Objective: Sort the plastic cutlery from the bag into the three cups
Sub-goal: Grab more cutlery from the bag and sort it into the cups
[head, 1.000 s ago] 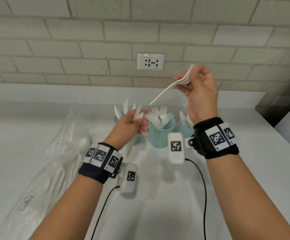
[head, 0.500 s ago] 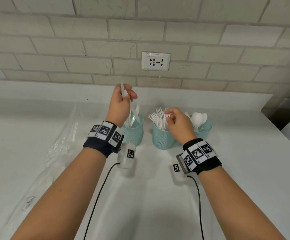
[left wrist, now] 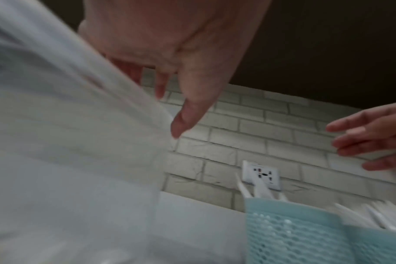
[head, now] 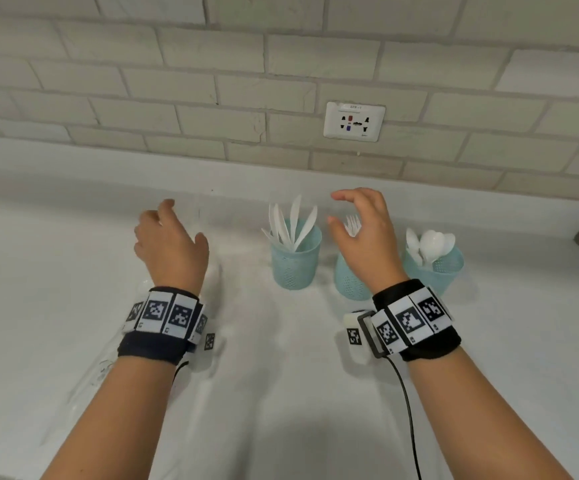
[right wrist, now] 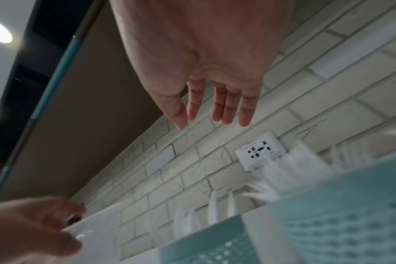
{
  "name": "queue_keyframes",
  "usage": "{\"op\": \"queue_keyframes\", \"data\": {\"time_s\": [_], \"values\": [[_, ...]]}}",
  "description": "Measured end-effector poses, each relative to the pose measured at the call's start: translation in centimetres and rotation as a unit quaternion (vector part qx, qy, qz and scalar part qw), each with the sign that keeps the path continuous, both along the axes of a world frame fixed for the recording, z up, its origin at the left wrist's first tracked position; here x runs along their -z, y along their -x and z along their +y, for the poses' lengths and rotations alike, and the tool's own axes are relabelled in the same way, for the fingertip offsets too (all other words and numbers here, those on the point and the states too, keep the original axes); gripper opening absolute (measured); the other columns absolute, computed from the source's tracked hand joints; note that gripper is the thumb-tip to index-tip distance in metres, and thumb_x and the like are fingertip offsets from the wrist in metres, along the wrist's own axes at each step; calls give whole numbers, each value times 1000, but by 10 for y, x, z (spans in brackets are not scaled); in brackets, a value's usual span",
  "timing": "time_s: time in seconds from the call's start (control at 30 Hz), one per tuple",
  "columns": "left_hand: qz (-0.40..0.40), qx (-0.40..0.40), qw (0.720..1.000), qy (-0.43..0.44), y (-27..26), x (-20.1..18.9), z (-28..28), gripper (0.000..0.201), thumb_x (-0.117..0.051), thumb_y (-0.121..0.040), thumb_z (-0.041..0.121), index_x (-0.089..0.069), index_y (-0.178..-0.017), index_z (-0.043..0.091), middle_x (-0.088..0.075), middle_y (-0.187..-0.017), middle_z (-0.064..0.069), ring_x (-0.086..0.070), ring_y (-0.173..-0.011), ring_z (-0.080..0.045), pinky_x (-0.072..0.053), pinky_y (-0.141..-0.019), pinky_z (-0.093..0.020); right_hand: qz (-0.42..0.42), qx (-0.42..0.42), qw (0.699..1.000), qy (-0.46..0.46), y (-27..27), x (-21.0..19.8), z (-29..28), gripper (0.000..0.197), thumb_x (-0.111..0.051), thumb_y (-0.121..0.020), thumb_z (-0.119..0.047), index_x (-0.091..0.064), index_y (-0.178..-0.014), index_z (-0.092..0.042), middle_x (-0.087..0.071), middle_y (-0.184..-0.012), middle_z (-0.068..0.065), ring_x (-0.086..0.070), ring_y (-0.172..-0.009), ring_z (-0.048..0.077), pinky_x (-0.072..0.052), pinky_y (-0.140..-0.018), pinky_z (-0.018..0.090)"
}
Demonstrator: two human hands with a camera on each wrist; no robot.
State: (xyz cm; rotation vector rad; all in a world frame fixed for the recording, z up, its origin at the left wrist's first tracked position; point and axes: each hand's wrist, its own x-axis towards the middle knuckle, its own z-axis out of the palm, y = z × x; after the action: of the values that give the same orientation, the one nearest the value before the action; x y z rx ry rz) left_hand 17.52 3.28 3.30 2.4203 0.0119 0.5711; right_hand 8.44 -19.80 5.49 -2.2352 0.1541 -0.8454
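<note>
The white counter (head: 281, 393) runs smooth and matte from the near edge to a pale brick wall (head: 177, 81) carrying a white socket plate (head: 354, 121). On its left part lies the clear plastic bag (head: 108, 362), thin, glossy film, barely readable from the head view; in the left wrist view it fills the frame's left as a blurred translucent sheet, and its contents cannot be made out. It appears to run lengthwise from near left toward far right. The left hand (head: 170, 244) hovers over the bag's far end, fingers loosely curled downward, holding nothing. Judgement: this hand is the nearer one to the bag, so the next reach into the bag falls to it, downward and to the near left. The right hand (head: 364, 233) is spread and relaxed, empty, directly above the middle cup (head: 348, 282). The three cups stand in a row to the right of the bag, well apart from it: rigid teal plastic cylinders with perforated mesh walls. The left cup (head: 295, 261) holds white knives (head: 296, 223) leaning fanwise; the middle cup holds white forks (head: 352, 225), tines up, mostly hidden by the hand; the right cup (head: 437, 268) holds white spoons (head: 430, 242), bowls up. All cutlery is slender, smooth and light.
</note>
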Motion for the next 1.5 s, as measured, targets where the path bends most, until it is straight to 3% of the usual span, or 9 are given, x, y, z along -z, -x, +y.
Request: {"op": "queue_keyframes", "data": {"time_s": [0.27,0.37,0.53,0.8,1.0,1.13,1.27,1.37,1.5], "values": [[176,301,937,3,25,-18,22,26,-56,-85,3,-68,-82,26,-70,-75,6,-63,-66,-9,-45,-67,-23,84,-183,976,85,-8,0,66,48,-66,-85,-29,-53,-131,-23,-47,-137,0,-37,-130,13,-25,-105,19],[210,370,905,1,40,-32,12,17,-67,-82,9,-69,-75,25,-72,-70,4,-64,-61,-4,-52,-71,-28,157,-216,963,41,-2,-3,70,31,-68,-84,-26,-67,-115,-21,-65,-117,-4,-54,-113,9,-35,-97,20],[218,410,884,50,52,-33,-6,11,-78,-76,20,-67,-81,18,-73,-69,3,-66,-66,-8,-53,-75,-30,191,-155,968,-53,24,-10,45,17,-74,-77,-17,-75,-93,-20,-68,-82,-11,-59,-77,-4,-43,-75,11],[239,467,851,2,60,-24,-37,14,-70,-82,34,-76,-90,25,-74,-88,9,-67,-90,-4,-47,-85,-18,224,-64,963,-134,95,-16,-26,14,-71,-80,-9,-73,-90,-19,-67,-82,-18,-61,-72,-19,-42,-74,-3],[201,451,869,-28,48,-18,-42,15,-66,-85,35,-75,-92,26,-72,-93,11,-63,-92,-4,-41,-78,-12,214,144,960,-111,145,-11,-83,13,-69,-82,-18,-74,-95,-15,-71,-88,-2,-63,-91,11,-45,-86,19],[169,431,886,-22,43,-14,-48,1,-69,-83,32,-69,-84,33,-62,-85,22,-58,-93,-8,-37,-76,-16,222,229,944,-83,155,3,-100,16,-65,-85,-23,-74,-98,-18,-72,-103,-1,-61,-96,12,-42,-90,24],[122,387,914,-12,40,-7,-55,17,-72,-80,32,-74,-90,19,-67,-91,4,-59,-87,-18,-42,-76,-27,244,309,918,49,140,21,-93,22,-59,-87,-18,-71,-106,-20,-66,-117,6,-50,-118,26,-37,-103,36],[112,438,892,2,42,-4,-58,23,-59,-91,23,-70,-110,15,-64,-98,-3,-57,-91,-16,-38,-78,-18,186,265,939,119,116,27,-69,28,-60,-84,-9,-70,-110,-15,-63,-122,9,-45,-123,28,-27,-109,34],[103,478,871,40,50,-9,-62,30,-53,-95,12,-61,-123,19,-60,-96,-1,-55,-85,-7,-36,-76,-1,105,58,993,-6,80,19,-11,24,-67,-84,-25,-71,-107,-16,-67,-115,1,-55,-115,15,-34,-102,20]]}}
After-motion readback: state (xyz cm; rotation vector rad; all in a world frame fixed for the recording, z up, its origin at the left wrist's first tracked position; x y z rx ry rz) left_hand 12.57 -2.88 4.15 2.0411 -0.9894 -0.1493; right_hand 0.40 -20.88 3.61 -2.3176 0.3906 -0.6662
